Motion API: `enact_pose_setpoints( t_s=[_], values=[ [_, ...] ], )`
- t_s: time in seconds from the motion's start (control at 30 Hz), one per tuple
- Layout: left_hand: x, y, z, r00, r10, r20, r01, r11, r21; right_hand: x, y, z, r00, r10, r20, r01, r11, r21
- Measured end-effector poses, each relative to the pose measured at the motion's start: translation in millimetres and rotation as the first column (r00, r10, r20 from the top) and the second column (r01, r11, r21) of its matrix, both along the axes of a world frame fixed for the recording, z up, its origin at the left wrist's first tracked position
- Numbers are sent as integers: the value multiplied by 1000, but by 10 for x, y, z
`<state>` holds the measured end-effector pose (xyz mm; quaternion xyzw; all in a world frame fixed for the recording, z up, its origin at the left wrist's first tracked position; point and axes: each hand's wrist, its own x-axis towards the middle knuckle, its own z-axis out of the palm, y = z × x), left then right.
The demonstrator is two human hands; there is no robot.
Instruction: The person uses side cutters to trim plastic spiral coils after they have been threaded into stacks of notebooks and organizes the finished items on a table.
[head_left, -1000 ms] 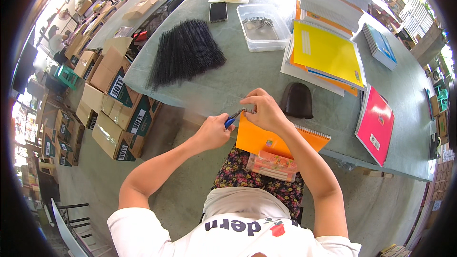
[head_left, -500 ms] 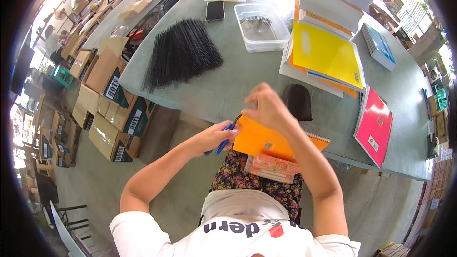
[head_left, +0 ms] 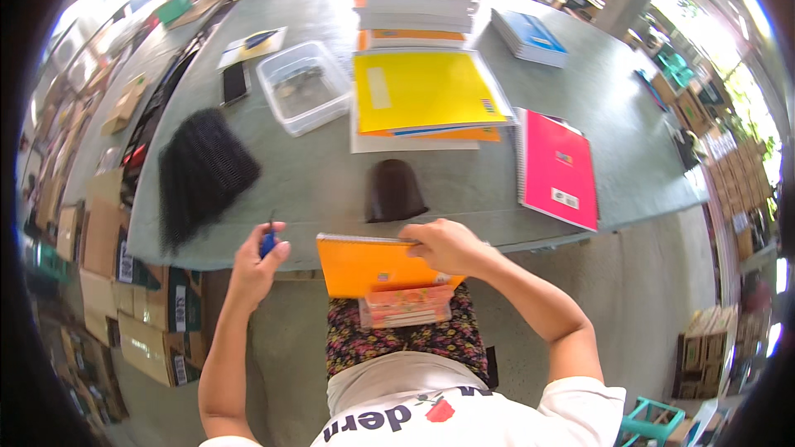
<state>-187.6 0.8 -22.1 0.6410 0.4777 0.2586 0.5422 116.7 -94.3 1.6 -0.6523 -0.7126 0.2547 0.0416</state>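
My left hand (head_left: 257, 265) is closed round a pair of blue-handled pliers (head_left: 267, 242), held off to the left of the notebook near the table edge. An orange spiral notebook (head_left: 352, 266) stands tilted at the table's front edge, its coil-bound side up. My right hand (head_left: 447, 247) grips that top edge near its right end. Below the notebook, on my lap, lies a clear-and-pink patterned packet (head_left: 407, 308). Just beyond the notebook sits a dark brown rounded object (head_left: 394, 190) whose kind I cannot make out.
Black binding coils (head_left: 207, 170) lie heaped at left, near a phone (head_left: 235, 83) and a clear plastic tub (head_left: 305, 87). A tall notebook stack, yellow cover (head_left: 426, 89) in front, stands at the back. Red (head_left: 559, 170) and blue notebooks (head_left: 530, 36) lie right. Cardboard boxes (head_left: 149, 343) stand left.
The view has turned, shifting the table's things leftward. My left hand and pliers have moved away from the notebook's left end. My right hand has moved to the right end of its coil edge.
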Motion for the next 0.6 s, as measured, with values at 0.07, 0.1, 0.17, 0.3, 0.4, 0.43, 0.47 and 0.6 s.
enact_pose_setpoints(
  t_s=[0.07,0.1,0.17,0.3,0.4,0.43,0.47,0.6],
  values=[
    [91,71,15,990,64,-126,-42,984,174,351,-275,291,981,-142,-129,152,985,79],
    [90,108,-19,990,58,-132,-35,984,175,534,-378,618,963,-226,-149,244,962,124],
    [190,213,-100,996,72,-57,-62,984,165,1181,-604,877,934,-197,-297,314,850,423],
    [334,329,-93,974,78,-211,5,930,368,1437,-650,1860,805,-591,60,460,684,567],
    [368,478,-302,905,203,-374,161,650,742,1810,-358,1858,650,-578,493,92,703,705],
    [378,518,-385,906,205,-371,157,651,743,1926,-271,1796,478,-530,701,-107,757,645],
    [409,562,-467,847,271,-457,206,625,752,2110,-198,1663,465,-444,765,-221,779,587],
    [475,608,-626,735,454,-503,210,553,806,2425,26,603,628,-358,691,-251,747,616]
  ],
)
